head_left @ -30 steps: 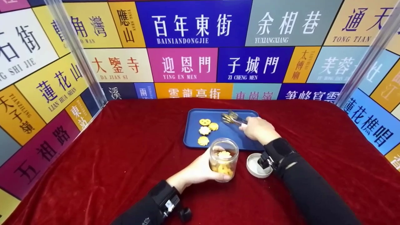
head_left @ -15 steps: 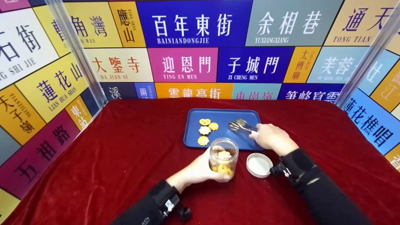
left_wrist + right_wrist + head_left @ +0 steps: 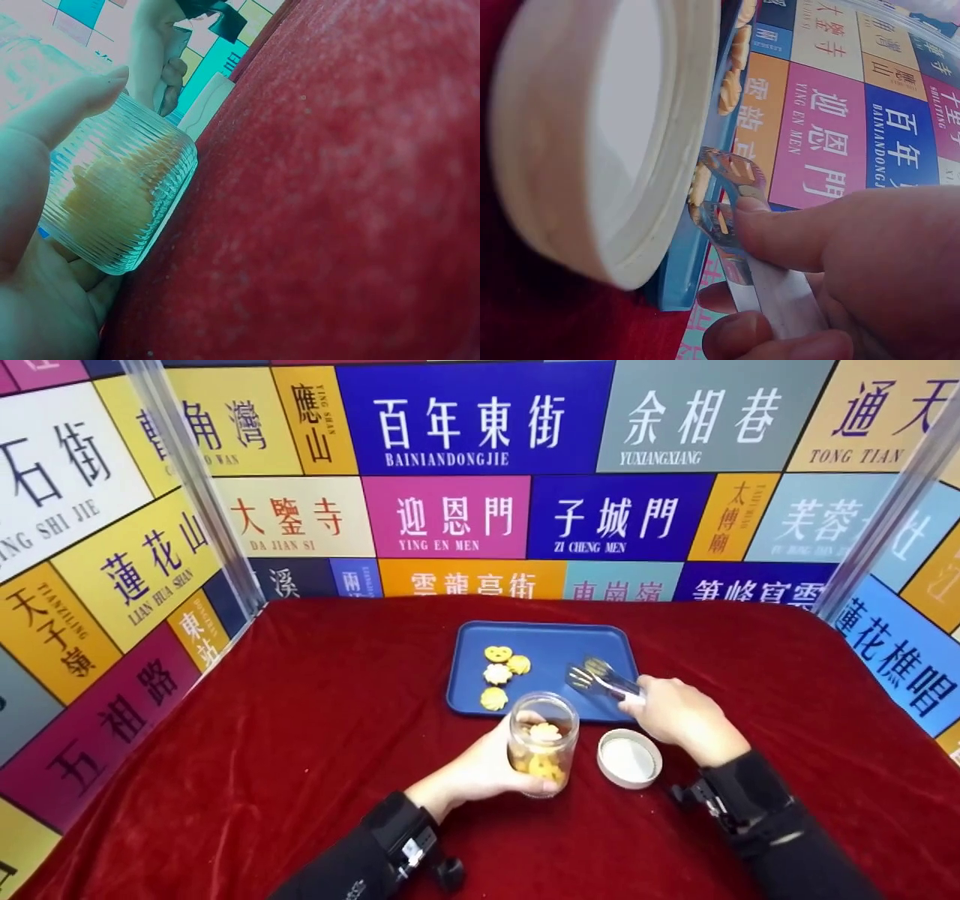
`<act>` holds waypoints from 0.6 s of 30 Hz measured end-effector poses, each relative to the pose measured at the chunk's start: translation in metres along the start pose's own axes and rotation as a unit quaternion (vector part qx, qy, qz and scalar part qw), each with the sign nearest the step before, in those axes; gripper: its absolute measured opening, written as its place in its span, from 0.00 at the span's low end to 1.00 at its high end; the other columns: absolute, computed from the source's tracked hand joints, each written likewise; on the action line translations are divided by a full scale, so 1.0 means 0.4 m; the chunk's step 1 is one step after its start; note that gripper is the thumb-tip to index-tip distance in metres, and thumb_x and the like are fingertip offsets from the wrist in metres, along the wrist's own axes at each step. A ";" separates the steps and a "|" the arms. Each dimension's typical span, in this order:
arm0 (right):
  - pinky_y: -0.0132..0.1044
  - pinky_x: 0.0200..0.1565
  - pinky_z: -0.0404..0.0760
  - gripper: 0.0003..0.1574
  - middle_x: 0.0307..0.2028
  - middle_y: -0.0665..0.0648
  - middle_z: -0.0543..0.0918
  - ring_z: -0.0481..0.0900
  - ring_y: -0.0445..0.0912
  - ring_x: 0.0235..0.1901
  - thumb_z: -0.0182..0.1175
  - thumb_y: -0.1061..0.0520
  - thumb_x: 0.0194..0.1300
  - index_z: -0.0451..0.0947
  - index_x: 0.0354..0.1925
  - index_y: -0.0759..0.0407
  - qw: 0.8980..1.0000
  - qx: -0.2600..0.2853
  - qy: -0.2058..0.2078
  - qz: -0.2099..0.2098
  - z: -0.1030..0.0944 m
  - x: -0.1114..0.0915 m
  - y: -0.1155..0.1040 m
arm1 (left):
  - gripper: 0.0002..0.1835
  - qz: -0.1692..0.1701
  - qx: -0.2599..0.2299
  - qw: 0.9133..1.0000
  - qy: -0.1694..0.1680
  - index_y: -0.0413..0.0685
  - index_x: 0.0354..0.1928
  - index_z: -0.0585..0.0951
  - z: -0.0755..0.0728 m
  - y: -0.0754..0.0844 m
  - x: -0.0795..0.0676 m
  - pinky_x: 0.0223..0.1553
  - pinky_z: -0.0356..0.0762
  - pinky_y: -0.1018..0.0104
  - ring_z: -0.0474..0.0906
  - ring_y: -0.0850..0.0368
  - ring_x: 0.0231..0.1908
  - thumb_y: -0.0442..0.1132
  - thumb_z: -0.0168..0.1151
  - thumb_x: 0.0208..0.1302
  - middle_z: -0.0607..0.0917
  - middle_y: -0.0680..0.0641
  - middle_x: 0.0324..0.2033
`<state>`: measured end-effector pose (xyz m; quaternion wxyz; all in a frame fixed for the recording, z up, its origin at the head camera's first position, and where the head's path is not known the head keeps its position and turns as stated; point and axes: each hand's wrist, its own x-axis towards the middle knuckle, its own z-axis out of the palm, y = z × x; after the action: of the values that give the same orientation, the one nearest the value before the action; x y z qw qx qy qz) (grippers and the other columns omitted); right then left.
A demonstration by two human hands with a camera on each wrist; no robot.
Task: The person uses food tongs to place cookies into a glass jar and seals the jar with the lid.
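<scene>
My left hand [image 3: 491,765] grips a ribbed clear glass jar [image 3: 544,746] that stands on the red cloth. Several cookies lie inside the jar, and its mouth is uncovered. At the right end of the blue tray [image 3: 551,637], my right hand [image 3: 679,716] holds metal tongs [image 3: 619,682], whose two heads are apart over the tray. In the right wrist view a cookie-coloured patch shows beside the tong heads; whether it lies between them I cannot tell. Several cookies [image 3: 497,673] lie together at the tray's left side.
A whitish round lid [image 3: 630,759] lies between the jar and my right wrist. Red cloth [image 3: 300,750] covers the table. Behind it stands a wall of colourful signs [image 3: 465,420], with clear posts [image 3: 199,487] at the corners.
My right hand has drawn the tongs rightward and toward me across the tray. The lid now shows fully. The left hand and jar have stayed put; the view has shifted slightly.
</scene>
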<state>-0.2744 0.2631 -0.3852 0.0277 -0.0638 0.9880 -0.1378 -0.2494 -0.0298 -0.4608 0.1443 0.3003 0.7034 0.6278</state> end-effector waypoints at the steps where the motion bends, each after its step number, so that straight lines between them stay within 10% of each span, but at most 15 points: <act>1: 0.61 0.42 0.81 0.27 0.42 0.69 0.85 0.83 0.62 0.40 0.64 0.43 0.75 0.79 0.53 0.65 1.000 0.000 0.001 0.002 -0.002 -0.004 0.002 | 0.48 0.002 -0.001 1.000 -0.002 0.38 0.71 0.66 0.001 0.000 0.002 0.63 0.79 0.62 0.83 0.57 0.56 0.34 0.85 0.51 0.85 0.53 0.55; 18: 0.49 0.32 0.73 0.25 0.30 0.60 0.80 0.79 0.57 0.31 0.61 0.37 0.76 0.79 0.45 0.59 0.999 -0.002 0.041 0.004 -0.043 -0.013 0.025 | 0.48 0.003 0.017 1.000 0.007 0.38 0.70 0.67 0.006 0.002 0.003 0.63 0.78 0.64 0.83 0.58 0.55 0.37 0.86 0.49 0.85 0.52 0.55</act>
<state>-0.2718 0.2778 -0.3712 -0.0126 -0.0538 0.9888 -0.1385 -0.2488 -0.0272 -0.4602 0.1323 0.3007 0.7138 0.6186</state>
